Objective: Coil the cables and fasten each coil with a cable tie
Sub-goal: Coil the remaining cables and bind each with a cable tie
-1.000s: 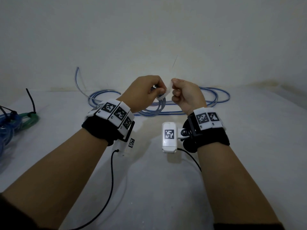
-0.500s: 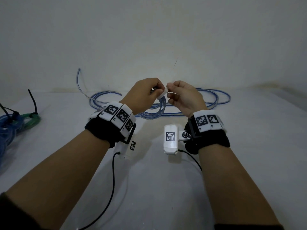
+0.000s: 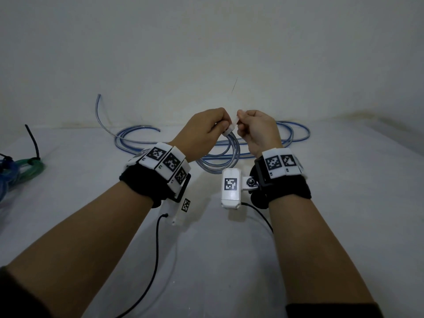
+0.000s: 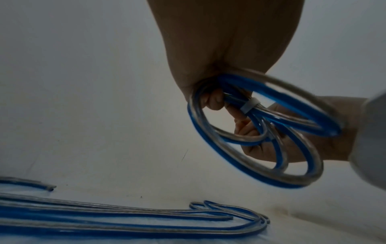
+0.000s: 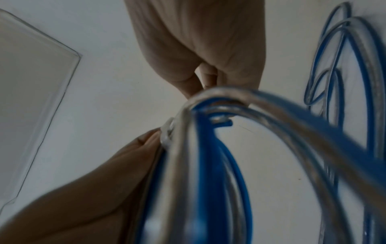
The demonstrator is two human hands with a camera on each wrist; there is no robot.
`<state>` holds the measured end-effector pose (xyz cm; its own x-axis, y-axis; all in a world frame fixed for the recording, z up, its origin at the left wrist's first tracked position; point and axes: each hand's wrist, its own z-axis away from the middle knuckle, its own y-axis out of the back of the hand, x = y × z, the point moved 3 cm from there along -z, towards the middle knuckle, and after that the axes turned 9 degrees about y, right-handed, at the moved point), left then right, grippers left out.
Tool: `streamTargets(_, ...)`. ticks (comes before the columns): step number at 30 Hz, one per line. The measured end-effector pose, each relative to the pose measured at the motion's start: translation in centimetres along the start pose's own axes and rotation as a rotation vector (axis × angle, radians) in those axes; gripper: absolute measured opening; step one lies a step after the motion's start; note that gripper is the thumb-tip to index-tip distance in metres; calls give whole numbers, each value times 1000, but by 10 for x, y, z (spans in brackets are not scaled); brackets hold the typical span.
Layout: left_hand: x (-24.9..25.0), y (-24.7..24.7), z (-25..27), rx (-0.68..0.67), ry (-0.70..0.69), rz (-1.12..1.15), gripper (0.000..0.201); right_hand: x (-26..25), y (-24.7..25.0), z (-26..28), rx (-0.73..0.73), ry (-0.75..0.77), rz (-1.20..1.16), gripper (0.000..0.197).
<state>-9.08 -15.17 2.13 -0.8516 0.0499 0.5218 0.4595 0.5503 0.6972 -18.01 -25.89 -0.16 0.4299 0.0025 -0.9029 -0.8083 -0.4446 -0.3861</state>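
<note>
A blurred blue-and-clear cable coil (image 5: 208, 165) is seen close up; a white cable tie (image 5: 167, 137) is wrapped around it beside fingers (image 5: 144, 145); loose cable (image 5: 342, 66) is seen behind.

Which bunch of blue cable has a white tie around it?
The small blue-and-clear cable coil held up between both hands; a white cable tie wraps it. The loose blue cable on the white table behind has none, and the far-left bundle wears black ties.

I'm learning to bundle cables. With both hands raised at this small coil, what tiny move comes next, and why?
Probably pull the white cable tie snug. It already wraps the blue-and-clear cable coil, which the left hand grips, while the right hand pinches the tie's end.
</note>
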Motion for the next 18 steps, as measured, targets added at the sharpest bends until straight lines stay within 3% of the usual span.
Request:
streamTargets(13,-4,14,12,-28,-36,-57,16,1,-14,9,-45,-101,162,21)
streamTargets(18,-7,27,22,9,31,-60,16,-13,-25,20,-228,-166,121,20)
